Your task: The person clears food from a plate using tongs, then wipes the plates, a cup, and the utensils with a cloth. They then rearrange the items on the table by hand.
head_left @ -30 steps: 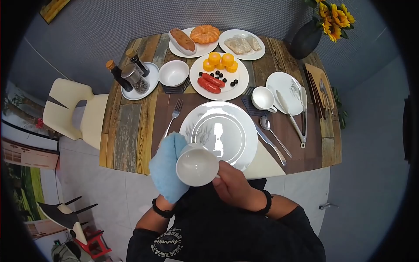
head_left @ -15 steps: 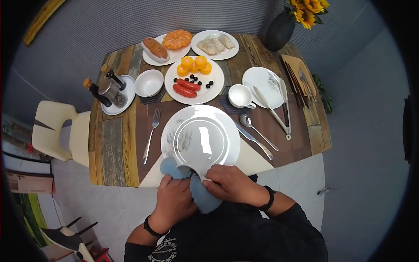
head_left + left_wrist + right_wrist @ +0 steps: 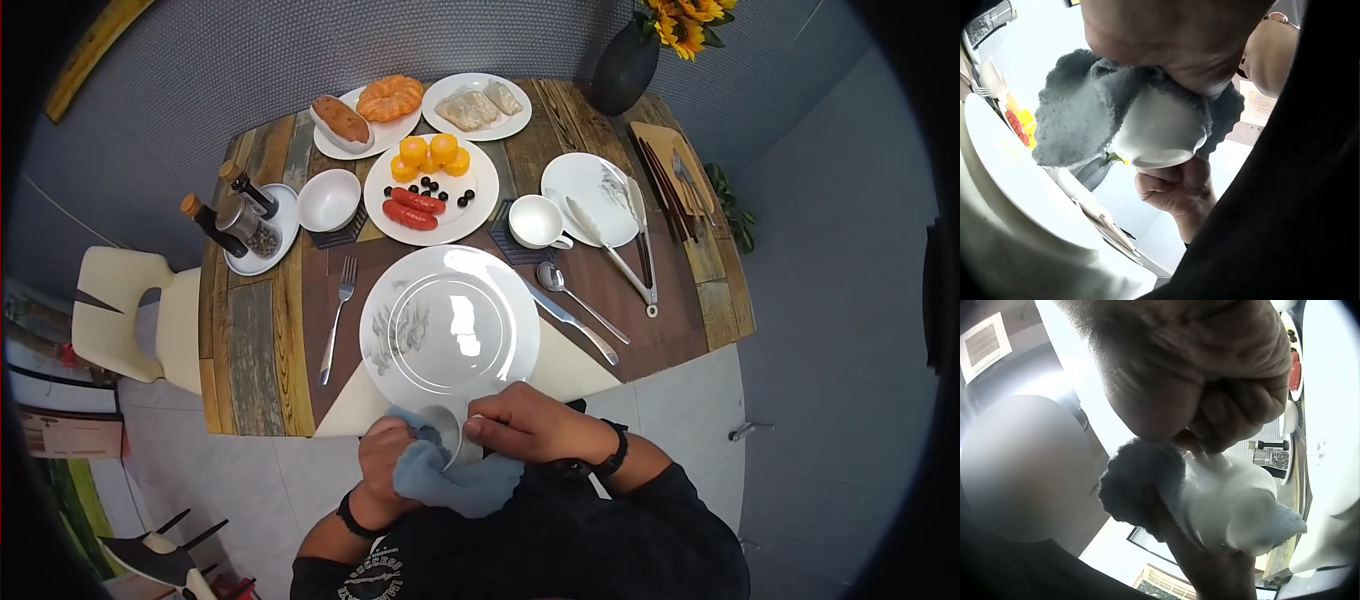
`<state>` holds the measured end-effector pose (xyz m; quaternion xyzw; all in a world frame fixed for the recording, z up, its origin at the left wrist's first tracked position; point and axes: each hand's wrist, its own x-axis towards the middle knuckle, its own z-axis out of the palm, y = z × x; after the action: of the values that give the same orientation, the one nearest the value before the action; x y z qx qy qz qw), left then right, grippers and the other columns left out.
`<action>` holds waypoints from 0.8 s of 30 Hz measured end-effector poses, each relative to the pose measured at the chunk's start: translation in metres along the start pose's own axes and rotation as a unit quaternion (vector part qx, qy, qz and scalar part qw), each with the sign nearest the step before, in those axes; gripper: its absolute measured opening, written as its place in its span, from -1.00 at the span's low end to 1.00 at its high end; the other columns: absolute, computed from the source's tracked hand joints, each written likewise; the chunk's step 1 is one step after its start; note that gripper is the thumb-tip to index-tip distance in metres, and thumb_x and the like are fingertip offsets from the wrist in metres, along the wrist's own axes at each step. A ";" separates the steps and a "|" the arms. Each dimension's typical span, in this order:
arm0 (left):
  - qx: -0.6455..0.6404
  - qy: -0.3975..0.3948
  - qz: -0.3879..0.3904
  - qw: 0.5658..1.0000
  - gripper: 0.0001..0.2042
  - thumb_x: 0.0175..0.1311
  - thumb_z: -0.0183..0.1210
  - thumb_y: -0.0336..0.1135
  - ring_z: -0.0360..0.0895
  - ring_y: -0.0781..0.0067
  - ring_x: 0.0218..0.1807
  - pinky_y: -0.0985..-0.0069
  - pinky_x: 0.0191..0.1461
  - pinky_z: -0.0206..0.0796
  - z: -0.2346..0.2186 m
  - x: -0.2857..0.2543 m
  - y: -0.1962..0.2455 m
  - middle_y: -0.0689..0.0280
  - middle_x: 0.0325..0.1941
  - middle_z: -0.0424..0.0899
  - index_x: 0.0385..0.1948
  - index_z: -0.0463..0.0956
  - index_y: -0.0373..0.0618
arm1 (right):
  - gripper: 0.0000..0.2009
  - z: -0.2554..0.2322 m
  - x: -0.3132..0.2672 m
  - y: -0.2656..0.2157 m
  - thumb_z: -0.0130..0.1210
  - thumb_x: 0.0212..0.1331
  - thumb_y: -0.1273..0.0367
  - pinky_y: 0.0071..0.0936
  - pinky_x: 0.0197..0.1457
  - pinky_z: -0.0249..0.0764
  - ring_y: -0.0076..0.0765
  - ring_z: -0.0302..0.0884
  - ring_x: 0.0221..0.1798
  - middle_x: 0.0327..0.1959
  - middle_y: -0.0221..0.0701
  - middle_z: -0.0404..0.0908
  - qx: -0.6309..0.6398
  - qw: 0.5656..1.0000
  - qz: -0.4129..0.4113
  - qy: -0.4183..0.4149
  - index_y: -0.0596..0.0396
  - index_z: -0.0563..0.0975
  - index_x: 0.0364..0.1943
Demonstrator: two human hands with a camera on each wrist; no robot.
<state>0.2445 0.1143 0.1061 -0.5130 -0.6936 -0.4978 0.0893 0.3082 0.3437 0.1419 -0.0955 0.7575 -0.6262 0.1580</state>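
Observation:
A white cup (image 3: 445, 432) is tilted on its side at the table's front edge, just below the large white plate (image 3: 450, 325). The left hand (image 3: 385, 465) grips a blue cloth (image 3: 460, 485) that wraps the cup's rim and goes into its mouth. By its handle side, the right hand (image 3: 525, 425) pinches the cup, fingers curled. In the left wrist view the cup (image 3: 1160, 128) shows its base, with the cloth (image 3: 1079, 112) draped around it. The right wrist view shows the cup (image 3: 1229, 500) below the right hand (image 3: 1210, 369); the handle is mostly covered by fingers.
Around the large plate lie a fork (image 3: 338, 320), a knife (image 3: 572, 320) and a spoon (image 3: 582, 300). Beyond are a second cup (image 3: 537, 222), a bowl (image 3: 329, 200), tongs (image 3: 625, 265), food plates, pepper mills and a dark vase (image 3: 625, 70). A chair (image 3: 130, 310) stands left.
The cup, earlier facing up with the cloth over the left hand, has been lowered and turned sideways. The left hand now grips the bunched cloth. The head view has shifted.

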 end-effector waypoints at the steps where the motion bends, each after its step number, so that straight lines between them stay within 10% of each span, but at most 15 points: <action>1: 0.019 0.017 0.000 1.000 -0.81 -0.11 0.38 -0.33 0.46 0.27 -0.56 0.31 -0.45 0.31 -0.001 -0.004 -0.001 0.35 -0.57 0.47 -0.53 0.53 -0.11 | -0.66 0.000 0.000 0.001 0.02 0.49 0.23 -0.25 -0.40 0.38 -0.02 0.48 -0.54 -0.63 -0.18 0.49 0.000 1.000 -0.001 0.001 0.16 0.46 -0.44; 6: 0.004 -0.043 -0.063 0.997 -0.80 -0.10 0.40 -0.31 0.50 0.24 -0.53 0.26 -0.41 0.35 0.004 -0.005 0.003 0.35 -0.56 0.49 -0.50 0.55 -0.11 | -0.66 -0.001 0.001 -0.001 0.02 0.49 0.21 -0.20 -0.39 0.36 0.03 0.46 -0.53 -0.61 -0.15 0.48 -0.055 0.998 -0.013 0.028 0.15 0.49 -0.42; 8: -0.009 -0.202 -0.069 0.977 -0.81 -0.09 0.41 -0.32 0.53 0.21 -0.51 0.27 -0.38 0.40 0.007 0.006 0.007 0.36 -0.55 0.51 -0.48 0.56 -0.07 | -0.66 0.000 0.001 0.005 0.02 0.49 0.22 -0.18 -0.39 0.36 0.04 0.46 -0.52 -0.61 -0.14 0.48 -0.099 0.995 -0.018 0.020 0.15 0.49 -0.42; 12: -0.028 -0.196 -0.039 0.979 -0.81 -0.09 0.42 -0.33 0.54 0.19 -0.50 0.29 -0.35 0.42 0.012 -0.004 -0.003 0.37 -0.53 0.54 -0.45 0.58 -0.03 | -0.65 -0.004 0.001 0.007 0.01 0.50 0.21 -0.19 -0.39 0.35 0.03 0.45 -0.52 -0.60 -0.14 0.47 -0.105 0.994 -0.009 0.013 0.16 0.50 -0.42; 19: -0.008 0.008 -0.037 0.999 -0.72 0.08 0.41 -0.24 0.62 0.14 -0.38 0.30 -0.24 0.49 0.003 -0.037 -0.016 0.16 -0.38 0.64 -0.26 0.63 -0.21 | -0.65 -0.002 0.003 0.005 -0.01 0.53 0.23 -0.33 -0.36 0.33 -0.31 0.29 -0.54 -0.62 -0.25 0.39 0.008 1.000 0.009 0.018 0.20 0.48 -0.41; 21: -0.316 0.323 -0.336 0.827 -0.50 0.41 0.16 0.09 0.63 0.15 -0.18 0.25 0.01 0.53 0.014 -0.071 -0.020 0.17 -0.17 0.61 -0.01 0.47 -0.27 | -0.66 -0.008 0.001 0.002 -0.03 0.54 0.27 -0.41 -0.34 0.32 -0.54 0.24 -0.47 -0.61 -0.39 0.35 0.034 0.999 0.010 0.036 0.22 0.48 -0.40; 24: -0.334 0.353 -0.426 0.763 -0.27 0.49 -0.12 0.32 0.60 0.10 0.10 0.16 0.32 0.39 -0.014 -0.017 -0.013 0.09 0.12 0.58 0.26 0.31 -0.28 | -0.68 -0.020 -0.002 0.004 -0.02 0.52 0.30 -0.46 -0.33 0.32 -0.63 0.25 -0.43 -0.58 -0.52 0.38 0.073 0.996 0.029 0.038 0.24 0.50 -0.41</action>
<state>0.2362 0.0932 0.0947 0.0504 -0.5498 -0.8308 -0.0707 0.3028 0.3636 0.1411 -0.0380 0.7179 -0.6779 0.1538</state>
